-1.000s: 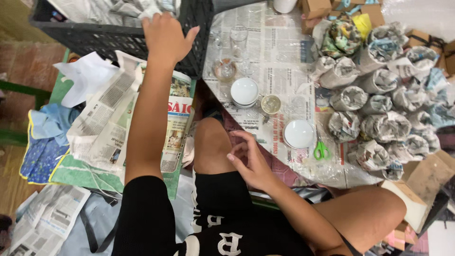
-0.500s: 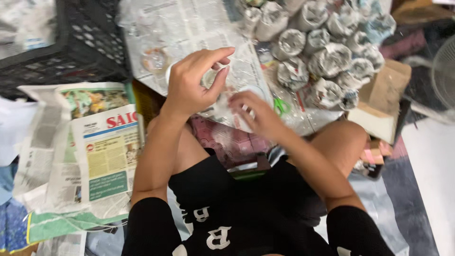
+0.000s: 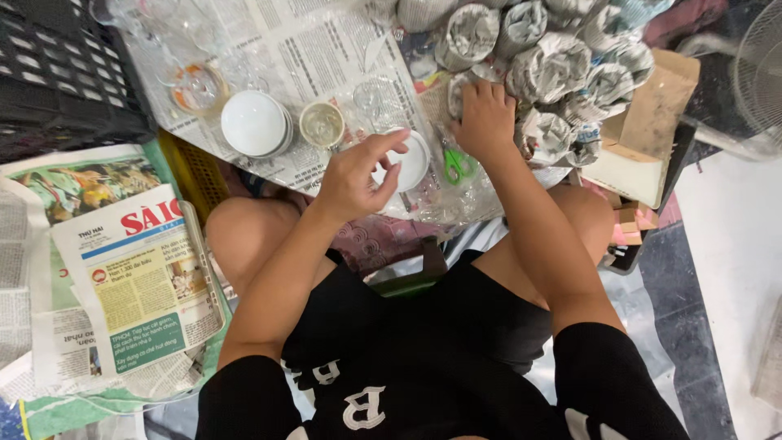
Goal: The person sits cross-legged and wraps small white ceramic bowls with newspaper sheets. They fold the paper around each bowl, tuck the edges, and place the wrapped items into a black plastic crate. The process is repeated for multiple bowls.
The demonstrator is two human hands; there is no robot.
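Far left of the frame there's a pile of newspapers (image 3: 122, 269) on the floor, and a black plastic crate (image 3: 57, 73) sits in the upper left corner. Just right of that, on a spread newspaper sheet (image 3: 326, 49), there's a stack of white bowls (image 3: 254, 124) and a small cup (image 3: 321, 124) right beside it, with some clear glasses (image 3: 195, 81) further up.

Around the middle, the person's left hand (image 3: 354, 175) hovers over a white bowl (image 3: 407, 163), fingers loosely curled, thumb and forefinger apart, holding nothing that I can make out. The bowl lies just under the fingertips; can't tell if they're actually touching it.

A pair of green-handled scissors (image 3: 458, 167) lies just right of that bowl. The right hand (image 3: 486, 122) is above them, laid flat with fingers spread and pressed onto a newspaper-wrapped bundle (image 3: 468, 85). That bundle is at the near edge of a whole cluster of wrapped bundles (image 3: 562, 57) filling the upper right. A cardboard box (image 3: 652, 130) sits just right of them, and a white fan (image 3: 762, 73) at the far right edge.
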